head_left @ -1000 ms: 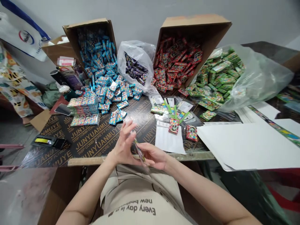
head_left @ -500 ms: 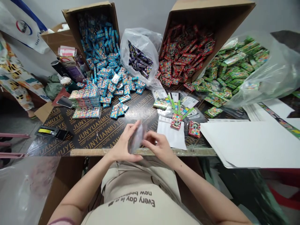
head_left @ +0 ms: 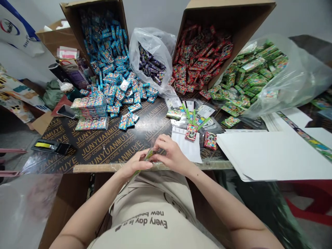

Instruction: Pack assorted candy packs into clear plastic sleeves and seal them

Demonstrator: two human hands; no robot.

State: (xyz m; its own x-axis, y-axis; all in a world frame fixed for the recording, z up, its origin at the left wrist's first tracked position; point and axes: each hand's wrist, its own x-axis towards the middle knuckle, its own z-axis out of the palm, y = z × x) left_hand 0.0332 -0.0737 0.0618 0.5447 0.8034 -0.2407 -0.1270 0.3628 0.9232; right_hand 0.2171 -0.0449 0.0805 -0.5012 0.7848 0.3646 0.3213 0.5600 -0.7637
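Here's the slim, green-printed clear packet (head_left: 148, 154), tilted at the near edge of the table (head_left: 101, 154), left hand (head_left: 133, 165) gripping it between thumb and fingers, right hand (head_left: 173, 155) pinching its upper edge. Beyond the left fingers, stacked clear-wrapped packs (head_left: 89, 108) look finished; farther out, blue boxes (head_left: 114, 81) and, past the right fingers, red boxes (head_left: 198, 67) lie loose, seemingly unpacked.

1. At 12 o'clock, your tabletop (head_left: 114, 147) looks smooth and glossy, its front edge (head_left: 98, 168) matt wood.
2. The thin packet (head_left: 148, 154) you hold shines like plastic.
3. Your cartons at 11 (head_left: 71, 26) and 1 o'clock (head_left: 230, 4) are matt cardboard.
4. At 2 o'clock, your bag (head_left: 298, 83) is wrinkled, translucent plastic.
5. At 3, your white sheets (head_left: 275, 155) look smooth, matt, papery.
6. At 6, your shirt (head_left: 145, 204) is matt cloth.
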